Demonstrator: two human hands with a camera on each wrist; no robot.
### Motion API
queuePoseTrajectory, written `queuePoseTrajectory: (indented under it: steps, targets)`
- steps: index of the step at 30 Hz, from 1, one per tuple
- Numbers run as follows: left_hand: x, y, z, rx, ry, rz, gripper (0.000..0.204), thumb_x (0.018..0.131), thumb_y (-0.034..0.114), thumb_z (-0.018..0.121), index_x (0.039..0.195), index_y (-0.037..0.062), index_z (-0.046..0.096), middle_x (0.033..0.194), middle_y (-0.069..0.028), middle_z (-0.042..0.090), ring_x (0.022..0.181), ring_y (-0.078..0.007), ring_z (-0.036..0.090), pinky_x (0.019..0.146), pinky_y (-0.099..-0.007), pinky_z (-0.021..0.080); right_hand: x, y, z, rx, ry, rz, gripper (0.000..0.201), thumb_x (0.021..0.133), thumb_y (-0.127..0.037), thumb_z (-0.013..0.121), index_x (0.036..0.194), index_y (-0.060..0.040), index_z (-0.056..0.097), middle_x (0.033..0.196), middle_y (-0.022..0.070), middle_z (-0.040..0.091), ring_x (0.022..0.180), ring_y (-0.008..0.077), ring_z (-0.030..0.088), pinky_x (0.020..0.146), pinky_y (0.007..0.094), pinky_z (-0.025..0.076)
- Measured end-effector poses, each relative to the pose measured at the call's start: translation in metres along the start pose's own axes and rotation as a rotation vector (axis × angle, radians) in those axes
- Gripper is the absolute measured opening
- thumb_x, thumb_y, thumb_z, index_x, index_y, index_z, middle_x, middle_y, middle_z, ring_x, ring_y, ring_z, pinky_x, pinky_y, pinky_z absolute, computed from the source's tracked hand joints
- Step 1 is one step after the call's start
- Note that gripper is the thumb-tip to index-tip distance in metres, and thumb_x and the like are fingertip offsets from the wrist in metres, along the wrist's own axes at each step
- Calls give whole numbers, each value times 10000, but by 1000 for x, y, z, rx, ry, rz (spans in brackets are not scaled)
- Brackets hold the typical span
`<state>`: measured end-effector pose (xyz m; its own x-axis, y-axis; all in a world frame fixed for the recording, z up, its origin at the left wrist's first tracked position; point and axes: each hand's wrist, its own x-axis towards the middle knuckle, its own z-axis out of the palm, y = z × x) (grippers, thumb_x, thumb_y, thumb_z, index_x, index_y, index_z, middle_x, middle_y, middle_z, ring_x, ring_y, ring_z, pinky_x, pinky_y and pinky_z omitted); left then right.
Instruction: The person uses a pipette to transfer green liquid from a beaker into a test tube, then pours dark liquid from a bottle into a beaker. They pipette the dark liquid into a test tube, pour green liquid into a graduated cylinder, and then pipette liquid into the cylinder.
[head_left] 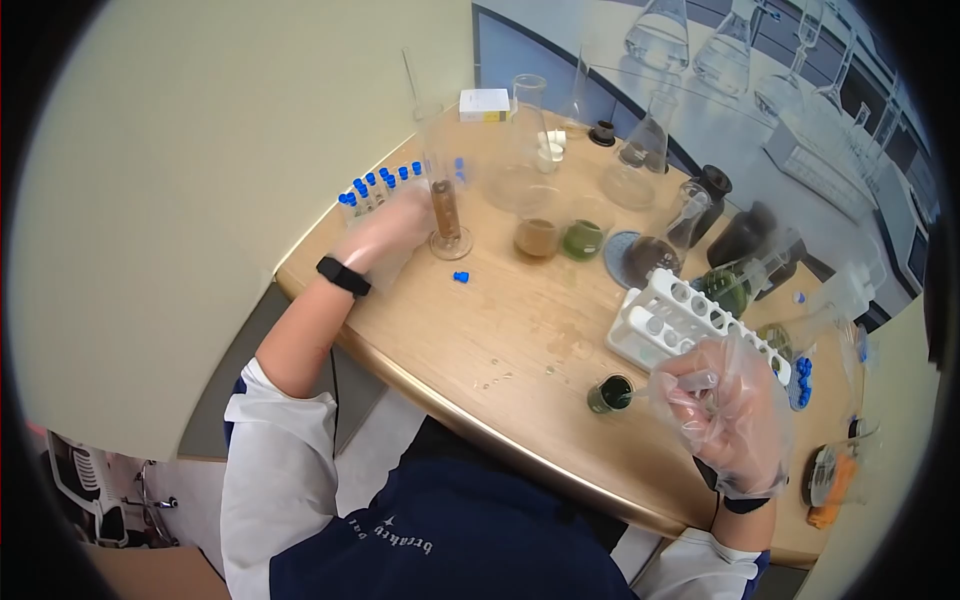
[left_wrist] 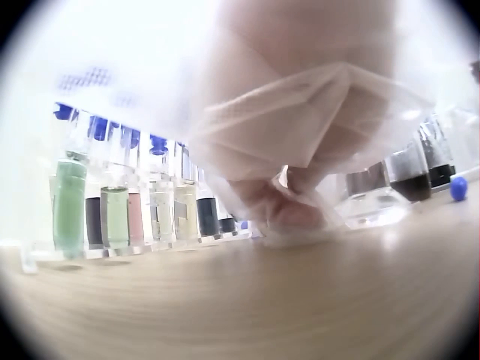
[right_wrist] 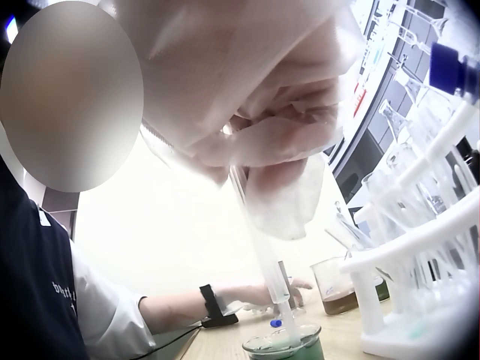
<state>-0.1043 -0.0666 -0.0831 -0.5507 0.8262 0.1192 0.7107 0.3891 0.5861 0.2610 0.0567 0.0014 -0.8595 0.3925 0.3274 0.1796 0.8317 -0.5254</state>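
My right hand [head_left: 728,410], in a clear loose plastic glove, grips a translucent dropper pipette [right_wrist: 264,251]. The pipette points down into a small beaker [head_left: 609,395] of dark green liquid near the table's front edge. My gloved left hand [head_left: 398,222] rests low on the table at the far left, its fingers [left_wrist: 294,215] loosely bent near the wood. Right beside it stands a graduated cylinder [head_left: 445,212] with brown liquid. On its other side, a rack holds several blue-capped tubes [left_wrist: 71,199] with green, pink, pale and dark contents.
A white test tube rack [head_left: 640,338] stands just behind my right hand. Beakers of brown liquid [head_left: 537,237] and green liquid [head_left: 582,239] sit mid-table, with flasks behind. One blue cap [head_left: 461,277] lies near the cylinder; small drops wet the tabletop. An orange cloth [head_left: 833,490] is far right.
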Motion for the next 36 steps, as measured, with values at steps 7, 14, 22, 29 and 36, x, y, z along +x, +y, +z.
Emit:
queuePoseTrajectory:
  steps: [7, 14, 22, 29, 36]
  targets:
    - [15, -23, 18, 139, 97, 73, 272, 853, 166, 515, 1071, 9, 554, 1033, -210, 611, 956, -375, 567, 780, -401, 459, -2, 0, 2, -51, 8, -41, 155, 756, -214, 637, 762, -59, 635, 692, 63, 562, 651, 243, 534, 589, 325, 400]
    - [31, -38, 27, 128, 38, 48, 310, 856, 167, 539, 1146, 59, 549, 1011, -170, 620, 913, -298, 587, 772, -369, 467, 0, -1, -1, -13, -21, -124, 107, 780, -160, 628, 814, -72, 578, 742, 61, 604, 640, 251, 527, 576, 337, 402]
    - [13, -22, 3, 174, -10, -80, 161, 839, 121, 500, 914, 3, 580, 847, -209, 631, 806, -355, 610, 642, -418, 463, -3, 3, 4, 55, 5, -4, 304, 796, -357, 606, 757, -56, 621, 710, 64, 582, 664, 226, 543, 614, 313, 400]
    - [23, -17, 15, 184, 115, -112, 161, 817, 110, 524, 916, -1, 585, 823, -222, 627, 796, -368, 614, 657, -425, 472, 3, 5, 3, 31, 29, -177, 116, 780, -180, 632, 791, -66, 617, 731, 69, 602, 634, 244, 546, 578, 330, 411]
    - [32, -39, 33, 79, 148, -57, 150, 755, 84, 647, 842, 13, 546, 723, -99, 564, 662, -215, 553, 593, -342, 442, 1, 8, 0, 17, -9, -132, 102, 740, -76, 658, 826, -82, 603, 748, 76, 608, 612, 256, 547, 557, 343, 425]
